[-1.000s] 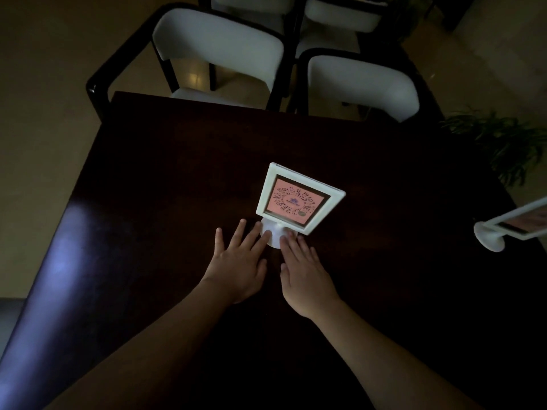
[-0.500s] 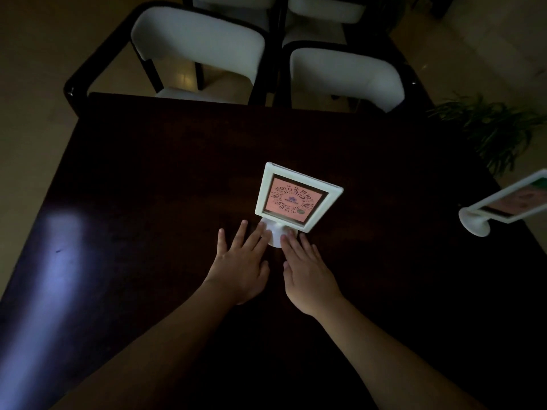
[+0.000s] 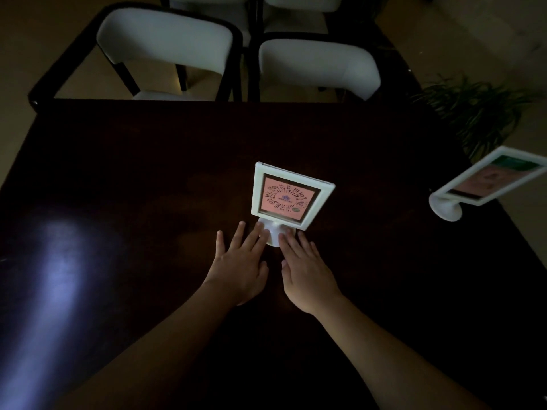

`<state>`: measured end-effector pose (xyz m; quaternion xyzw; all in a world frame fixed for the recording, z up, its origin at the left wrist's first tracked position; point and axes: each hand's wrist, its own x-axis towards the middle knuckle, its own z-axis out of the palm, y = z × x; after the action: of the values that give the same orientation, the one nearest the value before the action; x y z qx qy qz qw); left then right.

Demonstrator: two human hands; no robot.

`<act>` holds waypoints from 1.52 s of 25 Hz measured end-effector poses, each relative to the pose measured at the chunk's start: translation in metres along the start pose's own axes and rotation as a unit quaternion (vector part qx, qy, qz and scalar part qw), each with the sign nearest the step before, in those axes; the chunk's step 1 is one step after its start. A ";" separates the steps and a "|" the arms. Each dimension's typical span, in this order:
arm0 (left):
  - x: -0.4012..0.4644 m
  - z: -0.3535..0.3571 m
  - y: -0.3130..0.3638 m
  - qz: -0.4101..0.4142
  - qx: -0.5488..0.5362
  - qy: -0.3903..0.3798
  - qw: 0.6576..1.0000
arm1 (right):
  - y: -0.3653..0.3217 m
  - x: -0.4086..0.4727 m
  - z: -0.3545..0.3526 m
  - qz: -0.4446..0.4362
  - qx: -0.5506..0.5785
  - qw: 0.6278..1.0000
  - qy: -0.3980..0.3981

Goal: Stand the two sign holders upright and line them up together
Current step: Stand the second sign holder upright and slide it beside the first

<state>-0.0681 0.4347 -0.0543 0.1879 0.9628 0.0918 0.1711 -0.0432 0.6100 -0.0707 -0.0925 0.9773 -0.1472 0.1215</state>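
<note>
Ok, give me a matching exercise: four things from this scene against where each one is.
Things:
1. pink sign holder
2. second sign holder
3. potted plant
4. white chairs

Places:
A. on the floor past the table's right corner
B. mid-table, fingertips of both hands at its base
C. behind the table's far edge
D. near the table's right edge, away from both hands

Pairs: 1-B, 2-D, 3-A, 4-C

On a dark polished wooden table [image 3: 148, 179], a white-framed sign holder with a pink card [image 3: 288, 196] stands upright while the left hand [image 3: 239, 267] and right hand [image 3: 307, 276], both flat, touch its round white base, a second white sign holder [image 3: 485, 180] tilted at the right edge.
</note>
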 end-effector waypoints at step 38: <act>0.171 0.032 0.252 0.037 0.008 0.005 0.999 | 0.286 -0.024 -0.062 0.041 0.024 0.995 0.092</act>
<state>-0.1224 0.7357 -0.0739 0.2245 0.9567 0.0910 0.1616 -0.0780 0.8998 -0.0969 -0.0353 0.9835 -0.1730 0.0387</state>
